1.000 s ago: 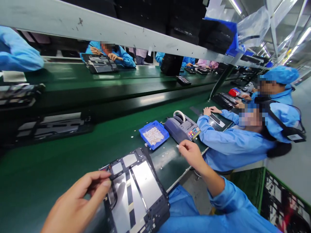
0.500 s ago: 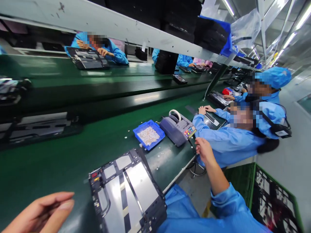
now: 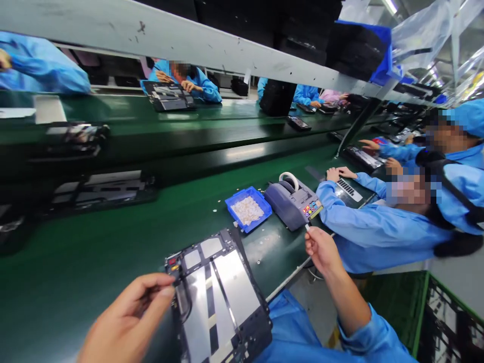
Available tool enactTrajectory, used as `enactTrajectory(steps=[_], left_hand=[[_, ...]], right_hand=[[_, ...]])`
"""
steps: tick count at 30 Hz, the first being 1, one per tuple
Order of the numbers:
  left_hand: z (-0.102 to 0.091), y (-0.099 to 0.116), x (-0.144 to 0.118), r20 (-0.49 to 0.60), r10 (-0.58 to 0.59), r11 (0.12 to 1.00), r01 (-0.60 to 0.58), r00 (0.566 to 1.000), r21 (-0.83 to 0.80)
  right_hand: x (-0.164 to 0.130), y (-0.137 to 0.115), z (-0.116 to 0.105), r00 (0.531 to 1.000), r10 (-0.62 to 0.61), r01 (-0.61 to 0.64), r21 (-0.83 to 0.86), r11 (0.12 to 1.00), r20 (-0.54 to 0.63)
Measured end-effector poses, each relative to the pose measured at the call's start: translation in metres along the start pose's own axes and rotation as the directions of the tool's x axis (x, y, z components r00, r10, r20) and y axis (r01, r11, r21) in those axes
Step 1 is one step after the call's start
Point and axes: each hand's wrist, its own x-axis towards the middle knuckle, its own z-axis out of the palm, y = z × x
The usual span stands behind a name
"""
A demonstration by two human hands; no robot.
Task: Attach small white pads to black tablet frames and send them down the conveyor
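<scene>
My right hand [image 3: 323, 252] pinches a small whitish piece of tape [image 3: 307, 227] between thumb and forefinger, at the front of a grey tape dispenser [image 3: 291, 204] with a white roll on top. My left hand [image 3: 126, 317] is at the left edge of an opened tablet-like device [image 3: 236, 282]; its thumb and forefinger are slightly apart, their tips close to or touching the edge. Whether they press on it I cannot tell. The device shows silver panels, black strips and a thin cable, and lies tilted on the green bench [image 3: 124, 242].
A blue tray [image 3: 260, 218] of small whitish pieces stands beside the dispenser, with some bits scattered around. A co-worker's blue sleeve [image 3: 348, 222] is close on the right. More devices [image 3: 109, 189] lie further back. A metal shelf beam [image 3: 212, 45] crosses above; a green crate [image 3: 423, 307] stands at lower right.
My left hand has moved right to the device's edge. A small piece of tape now shows in my right hand's pinch at the dispenser. The view has turned left.
</scene>
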Motion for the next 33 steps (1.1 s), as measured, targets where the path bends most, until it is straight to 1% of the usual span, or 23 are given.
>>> enactTrajectory(steps=[2, 4, 5, 7, 9, 12, 14, 15, 16, 17, 18, 19, 20, 21, 22, 23, 24, 25, 26, 27, 29, 31, 33], left_hand=[[0.012, 0.027, -0.005, 0.090, -0.026, 0.987, 0.039, 0.996, -0.155], [0.028, 0.050, -0.008, 0.172, -0.028, 0.946, 0.081, 0.985, -0.313], [0.036, 0.058, -0.009, 0.207, -0.028, 0.915, 0.109, 0.978, -0.389], [0.051, 0.066, -0.009, 0.259, -0.032, 0.838, 0.167, 0.965, -0.519], [0.062, 0.065, -0.009, 0.265, -0.053, 0.752, 0.213, 0.963, -0.624], [0.067, 0.053, -0.010, 0.216, -0.114, 0.648, 0.238, 0.970, -0.724], [0.060, 0.043, -0.011, 0.173, -0.154, 0.626, 0.231, 0.973, -0.745], [0.053, 0.037, -0.010, 0.139, -0.172, 0.635, 0.217, 0.975, -0.741], [0.044, 0.031, -0.010, 0.090, -0.186, 0.662, 0.192, 0.978, -0.725], [0.033, 0.025, -0.009, 0.033, -0.192, 0.707, 0.161, 0.981, -0.688], [0.021, 0.020, -0.008, -0.021, -0.184, 0.769, 0.131, 0.983, -0.626], [0.009, 0.015, -0.006, -0.062, -0.159, 0.840, 0.102, 0.985, -0.533], [-0.003, 0.011, -0.005, -0.081, -0.112, 0.908, 0.069, 0.990, -0.413], [-0.012, 0.009, -0.004, -0.073, -0.046, 0.961, 0.024, 0.996, -0.276], [-0.020, 0.007, -0.002, -0.045, 0.034, 0.990, -0.040, 0.998, -0.134], [-0.025, 0.006, -0.001, -0.002, 0.119, 0.993, -0.119, 0.993, -0.002], [-0.028, 0.005, 0.001, 0.047, 0.202, 0.972, -0.206, 0.978, 0.113], [-0.028, 0.004, 0.002, 0.101, 0.272, 0.935, -0.287, 0.957, 0.208], [-0.027, 0.003, 0.004, 0.154, 0.320, 0.892, -0.352, 0.935, 0.283], [-0.024, 0.002, 0.005, 0.202, 0.347, 0.851, -0.398, 0.916, 0.343], [-0.018, 0.000, 0.006, 0.268, 0.363, 0.785, -0.448, 0.893, 0.429], [-0.014, -0.002, 0.007, 0.300, 0.368, 0.739, -0.472, 0.880, 0.481], [-0.013, -0.002, 0.008, 0.319, 0.375, 0.705, -0.491, 0.870, 0.511]], right_hand=[[-0.023, 0.009, 0.032, 0.990, -0.007, 0.013, -0.038, 0.999, 0.141], [-0.043, 0.018, 0.068, 0.957, 0.011, 0.017, -0.095, 0.995, 0.288], [-0.052, 0.021, 0.086, 0.936, 0.029, 0.015, -0.122, 0.992, 0.349], [-0.065, 0.028, 0.116, 0.890, 0.059, 0.019, -0.166, 0.986, 0.452], [-0.075, 0.034, 0.138, 0.850, 0.065, 0.040, -0.187, 0.981, 0.523], [-0.082, 0.042, 0.154, 0.789, 0.072, 0.078, -0.217, 0.973, 0.610], [-0.081, 0.046, 0.156, 0.739, 0.086, 0.118, -0.255, 0.960, 0.668], [-0.078, 0.046, 0.156, 0.716, 0.087, 0.158, -0.282, 0.946, 0.693], [-0.073, 0.046, 0.156, 0.697, 0.069, 0.226, -0.310, 0.923, 0.714], [-0.067, 0.044, 0.156, 0.675, 0.027, 0.328, -0.333, 0.884, 0.737], [-0.059, 0.042, 0.157, 0.640, -0.034, 0.455, -0.344, 0.821, 0.767], [-0.051, 0.040, 0.160, 0.582, -0.104, 0.596, -0.337, 0.729, 0.806], [-0.043, 0.038, 0.164, 0.497, -0.164, 0.731, -0.310, 0.607, 0.852], [-0.036, 0.037, 0.169, 0.392, -0.197, 0.842, -0.264, 0.470, 0.899], [-0.030, 0.036, 0.176, 0.285, -0.198, 0.920, -0.209, 0.332, 0.938], [-0.024, 0.036, 0.183, 0.192, -0.176, 0.966, -0.155, 0.207, 0.965], [-0.020, 0.037, 0.190, 0.119, -0.143, 0.990, -0.105, 0.098, 0.983], [-0.018, 0.039, 0.197, 0.062, -0.110, 0.998, -0.062, 0.010, 0.992], [-0.016, 0.041, 0.203, 0.018, -0.084, 0.998, -0.023, -0.056, 0.996], [-0.014, 0.042, 0.207, -0.018, -0.065, 0.995, 0.011, -0.104, 0.998], [-0.012, 0.044, 0.212, -0.076, -0.034, 0.983, 0.070, -0.168, 0.997], [-0.011, 0.044, 0.212, -0.113, -0.003, 0.970, 0.109, -0.215, 0.994], [-0.011, 0.044, 0.211, -0.131, 0.022, 0.959, 0.132, -0.250, 0.991]])
